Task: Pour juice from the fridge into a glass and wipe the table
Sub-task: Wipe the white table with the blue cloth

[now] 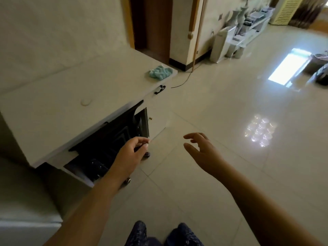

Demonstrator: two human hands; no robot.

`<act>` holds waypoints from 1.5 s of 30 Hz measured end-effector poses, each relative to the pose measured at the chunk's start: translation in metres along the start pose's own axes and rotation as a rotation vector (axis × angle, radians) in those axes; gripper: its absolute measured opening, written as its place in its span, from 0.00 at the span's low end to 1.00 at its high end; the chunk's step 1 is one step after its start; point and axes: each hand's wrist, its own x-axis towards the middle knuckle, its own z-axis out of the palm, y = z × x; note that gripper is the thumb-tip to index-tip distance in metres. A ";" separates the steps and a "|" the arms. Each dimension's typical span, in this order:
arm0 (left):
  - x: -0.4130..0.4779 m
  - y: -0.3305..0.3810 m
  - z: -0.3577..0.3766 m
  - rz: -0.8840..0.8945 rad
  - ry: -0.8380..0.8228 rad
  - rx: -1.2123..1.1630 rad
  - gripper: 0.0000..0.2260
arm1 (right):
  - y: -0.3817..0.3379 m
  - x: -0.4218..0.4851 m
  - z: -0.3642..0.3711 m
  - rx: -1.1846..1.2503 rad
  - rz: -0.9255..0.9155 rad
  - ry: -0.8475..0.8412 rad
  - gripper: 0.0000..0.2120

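A white table (71,107) runs along the wall on the left. On its far right corner lies a crumpled light blue cloth (160,72). Below the top, a cabinet door (144,125) stands open on a dark compartment (110,139). My left hand (131,151) reaches down there, its fingers curled on the door's lower edge. Out over the floor, my right hand (200,150) hovers with loosely spread fingers and holds nothing. No juice or glass is in view.
A small white round object (86,101) sits on the table top. A black drawer handle (159,89) is under the cloth's corner. A pale appliance top (26,219) fills the lower left. Shiny tiled floor (230,103) stretches right; shelves (248,32) line the far wall.
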 end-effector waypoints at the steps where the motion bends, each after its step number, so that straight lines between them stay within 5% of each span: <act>1: 0.011 0.002 -0.002 -0.005 0.024 0.008 0.07 | 0.001 0.021 -0.003 0.001 -0.022 -0.020 0.14; 10: 0.117 -0.011 -0.034 -0.122 0.209 0.053 0.11 | -0.005 0.190 0.024 -0.048 -0.163 -0.233 0.15; 19: 0.280 -0.024 -0.080 -0.110 0.240 0.115 0.08 | -0.028 0.368 0.049 -0.086 -0.191 -0.230 0.16; 30: 0.443 -0.020 -0.085 -0.158 0.233 0.168 0.09 | 0.025 0.564 0.038 -0.309 -0.176 -0.146 0.22; 45: 0.578 -0.065 -0.045 -0.336 0.226 0.521 0.17 | 0.116 0.748 0.076 -0.750 -0.292 -0.535 0.34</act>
